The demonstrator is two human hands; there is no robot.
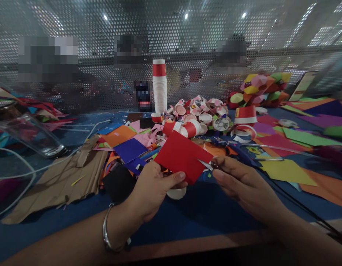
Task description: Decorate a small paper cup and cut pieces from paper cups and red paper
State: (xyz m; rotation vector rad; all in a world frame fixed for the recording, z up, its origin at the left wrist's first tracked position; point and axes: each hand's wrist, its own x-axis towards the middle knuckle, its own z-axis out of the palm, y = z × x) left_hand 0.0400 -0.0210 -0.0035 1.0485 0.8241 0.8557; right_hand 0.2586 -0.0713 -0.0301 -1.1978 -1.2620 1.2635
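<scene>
A square sheet of red paper (182, 157) is held up over the near part of the table. My left hand (155, 184) pinches its lower left corner, thumb on top and fingers beneath. Small scissors (207, 165) are in my right hand (239, 183), their blades at the sheet's right edge. The handles are mostly hidden by my fingers. Below the sheet, a round white piece (176, 193) shows in part. A black sheet (119, 183) lies just left of my left hand.
A tall stack of paper cups (159, 92) stands at the back, beside a heap of cut cup pieces (205, 118). Flattened cardboard (57, 184) and a clear glass (38, 138) lie left. Coloured sheets, including yellow paper (288, 171), spread right. A perforated metal screen (176, 29) rises behind.
</scene>
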